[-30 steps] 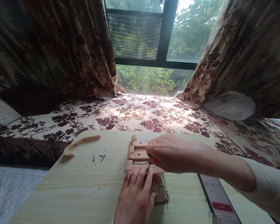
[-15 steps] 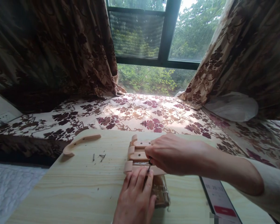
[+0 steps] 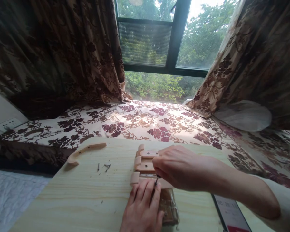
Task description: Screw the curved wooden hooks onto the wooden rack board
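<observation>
My right hand (image 3: 174, 166) is closed in a fist around a screwdriver (image 3: 157, 180); its handle is hidden and only the thin dark shaft shows, pointing down at the nearest wooden hook piece (image 3: 135, 178). My left hand (image 3: 142, 207) lies on that piece with fingers stretched out, the shaft's tip between two fingertips. Behind it is a wooden rack with curved ends (image 3: 145, 166), dark screws set in its slats. Beneath and beside the left hand sits a brown block in clear plastic wrap (image 3: 168, 207). The screw under the tip cannot be made out.
A loose curved wooden hook (image 3: 87, 149) with holes lies at the table's far left. Several screws (image 3: 107, 167) and small crumbs lie on the pale wooden table (image 3: 87, 199). A phone (image 3: 230, 211) lies at the right, under my forearm. A patterned cloth ledge (image 3: 135, 119) stands behind.
The whole view has shifted slightly, with things sitting a little lower and further right. Both hands keep nearly the same place on the wooden piece, the screwdriver still in my right fist.
</observation>
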`<state>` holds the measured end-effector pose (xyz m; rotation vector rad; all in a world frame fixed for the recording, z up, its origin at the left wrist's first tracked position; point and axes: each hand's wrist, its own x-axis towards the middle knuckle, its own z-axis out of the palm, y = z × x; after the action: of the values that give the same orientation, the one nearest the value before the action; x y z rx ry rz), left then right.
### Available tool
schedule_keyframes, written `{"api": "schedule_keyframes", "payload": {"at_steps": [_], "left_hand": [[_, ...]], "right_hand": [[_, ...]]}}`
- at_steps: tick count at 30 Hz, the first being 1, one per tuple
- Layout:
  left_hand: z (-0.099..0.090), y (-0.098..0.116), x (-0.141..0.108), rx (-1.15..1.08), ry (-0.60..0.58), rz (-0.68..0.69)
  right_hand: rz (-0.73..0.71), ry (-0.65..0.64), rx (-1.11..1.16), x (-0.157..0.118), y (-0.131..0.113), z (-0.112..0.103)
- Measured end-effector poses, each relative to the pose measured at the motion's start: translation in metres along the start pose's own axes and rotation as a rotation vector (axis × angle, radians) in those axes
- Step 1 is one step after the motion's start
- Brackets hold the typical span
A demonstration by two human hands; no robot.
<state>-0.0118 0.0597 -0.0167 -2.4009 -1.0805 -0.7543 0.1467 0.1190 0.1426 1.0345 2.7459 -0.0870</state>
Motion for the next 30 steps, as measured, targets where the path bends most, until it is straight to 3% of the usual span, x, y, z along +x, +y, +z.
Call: {"api": "schedule_keyframes", "payload": {"at_steps": [5,9,11,14,17,23,26,30], "left_hand": [[0.004,0.003,0.000,0.009,0.007,-0.012],[0.011,0.006,-0.002,0.021,0.105,-0.088],[0.012,0.006,-0.003,0.044,0.083,-0.049],[0.012,0.006,-0.003,0.048,0.076,-0.044],[0.013,0.006,-0.002,0.039,0.126,-0.082],[0.013,0.004,-0.004,0.072,0.048,-0.007],[0.012,0.004,-0.004,0.061,0.082,-0.050],[0.009,0.002,-0.004,0.077,0.038,0.025]], "right_hand": [[0.018,0.050,0.050,-0.003,0.000,-0.005],[-0.068,0.056,0.036,-0.004,-0.002,-0.001],[-0.082,0.085,0.035,-0.003,-0.002,0.005],[-0.044,0.140,0.034,-0.002,-0.003,0.012],[-0.011,0.111,0.016,-0.001,-0.002,0.012],[-0.081,0.119,0.079,-0.008,-0.003,-0.001],[-0.096,0.150,0.081,-0.007,-0.004,0.003],[-0.032,0.146,0.028,-0.003,-0.003,0.013]]}}
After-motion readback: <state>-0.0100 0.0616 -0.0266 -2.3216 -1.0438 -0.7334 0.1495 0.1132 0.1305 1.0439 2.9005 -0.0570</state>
